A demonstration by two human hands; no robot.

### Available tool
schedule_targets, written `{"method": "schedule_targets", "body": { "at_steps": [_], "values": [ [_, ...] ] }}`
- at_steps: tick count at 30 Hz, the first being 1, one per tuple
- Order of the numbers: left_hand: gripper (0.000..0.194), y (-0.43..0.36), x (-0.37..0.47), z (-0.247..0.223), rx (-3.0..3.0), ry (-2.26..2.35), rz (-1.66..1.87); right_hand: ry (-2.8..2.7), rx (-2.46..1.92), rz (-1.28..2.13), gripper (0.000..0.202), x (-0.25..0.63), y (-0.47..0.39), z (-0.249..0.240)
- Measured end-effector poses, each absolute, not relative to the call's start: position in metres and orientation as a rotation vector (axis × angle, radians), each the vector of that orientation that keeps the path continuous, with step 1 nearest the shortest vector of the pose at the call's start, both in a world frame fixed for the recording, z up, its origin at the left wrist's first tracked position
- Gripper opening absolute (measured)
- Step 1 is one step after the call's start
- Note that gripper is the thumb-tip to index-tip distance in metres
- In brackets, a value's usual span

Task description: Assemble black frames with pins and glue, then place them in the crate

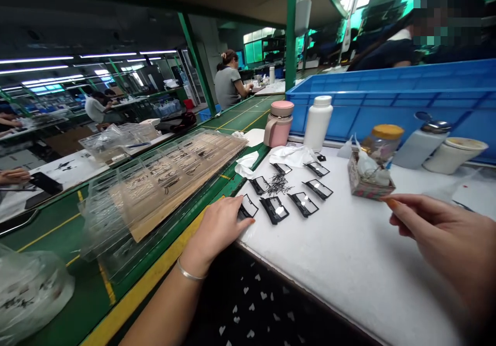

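My left hand (222,222) is at the table's left edge, with its thumb and fingers around a small black-framed part with a clear window (248,206). Several similar black-framed parts (304,204) lie beyond it, around a loose pile of thin black strips (277,184). On the right, my right hand (434,232) hovers over the white tabletop (329,263), thumb and index finger pinched together. Whatever may be between those fingertips is too small to make out. Just past them stands a small patterned box (370,186) with white plastic and bits inside.
Behind stand a pink mug (279,126), a white bottle (318,121), a yellow-lidded jar (385,137), a pump dispenser (420,144) and a blue crate (387,88). Clear compartment trays (166,181) lie on the green belt (44,237) at left. Other people sit farther off.
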State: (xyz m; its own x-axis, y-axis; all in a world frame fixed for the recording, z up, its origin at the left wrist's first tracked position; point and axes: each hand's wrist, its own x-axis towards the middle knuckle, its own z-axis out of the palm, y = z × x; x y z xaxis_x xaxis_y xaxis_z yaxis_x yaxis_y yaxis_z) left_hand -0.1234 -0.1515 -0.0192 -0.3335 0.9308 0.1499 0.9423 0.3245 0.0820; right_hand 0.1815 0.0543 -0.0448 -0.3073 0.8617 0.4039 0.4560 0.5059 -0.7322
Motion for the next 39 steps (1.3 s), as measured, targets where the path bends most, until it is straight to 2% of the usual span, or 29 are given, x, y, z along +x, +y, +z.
{"method": "schedule_targets", "body": {
  "at_steps": [5,7,9,12,16,20,22,24,26,28,31,32,35,39],
  "values": [
    [0.053,-0.153,-0.123,-0.01,-1.667,-2.555,-0.14,-1.853,-1.178,0.663,0.024,0.169,0.044,-0.025],
    [0.058,-0.155,-0.127,-0.006,-1.606,-2.586,-0.289,-1.801,-1.181,0.713,0.022,0.169,0.045,-0.024],
    [0.063,-0.15,-0.125,-0.002,-1.568,-2.577,-0.587,-1.765,-1.143,0.777,0.02,0.171,0.044,-0.023],
    [0.067,-0.127,-0.1,0.01,-1.762,-2.332,-0.925,-1.75,-0.987,0.918,0.022,0.171,0.039,-0.018],
    [0.057,-0.074,-0.038,0.029,-2.033,-1.821,-0.9,-1.787,-0.719,1.055,0.029,0.167,0.025,-0.011],
    [0.054,-0.029,0.012,0.044,-2.131,-1.717,-0.839,-1.79,-0.768,0.856,0.025,0.167,0.016,0.001],
    [0.052,-0.016,0.023,0.048,-2.149,-1.689,-0.865,-1.757,-0.871,0.753,0.031,0.173,0.019,0.009],
    [0.06,-0.009,0.028,0.05,-2.172,-1.605,-0.94,-1.708,-0.934,0.732,0.037,0.182,0.029,0.017],
    [0.07,-0.005,0.029,0.049,-2.178,-1.546,-1.021,-1.613,-0.948,0.764,0.034,0.193,0.045,0.02],
    [0.057,0.0,0.031,0.042,-2.195,-1.597,-1.018,-1.447,-0.931,0.835,0.03,0.202,0.063,0.017],
    [0.011,0.011,0.042,0.023,-2.398,-1.745,-0.749,-1.233,-0.913,0.963,0.026,0.212,0.085,0.004],
    [0.007,0.016,0.047,0.015,-2.49,-1.759,-0.625,-1.207,-0.918,0.991,0.026,0.214,0.09,-0.002],
    [0.019,0.028,0.062,-0.007,-2.664,-1.715,-0.402,-1.243,-0.935,1.036,0.026,0.217,0.093,-0.014],
    [0.02,0.034,0.072,-0.022,-2.693,-1.69,-0.396,-1.339,-0.934,1.081,0.029,0.215,0.086,-0.018]
  ]
}}
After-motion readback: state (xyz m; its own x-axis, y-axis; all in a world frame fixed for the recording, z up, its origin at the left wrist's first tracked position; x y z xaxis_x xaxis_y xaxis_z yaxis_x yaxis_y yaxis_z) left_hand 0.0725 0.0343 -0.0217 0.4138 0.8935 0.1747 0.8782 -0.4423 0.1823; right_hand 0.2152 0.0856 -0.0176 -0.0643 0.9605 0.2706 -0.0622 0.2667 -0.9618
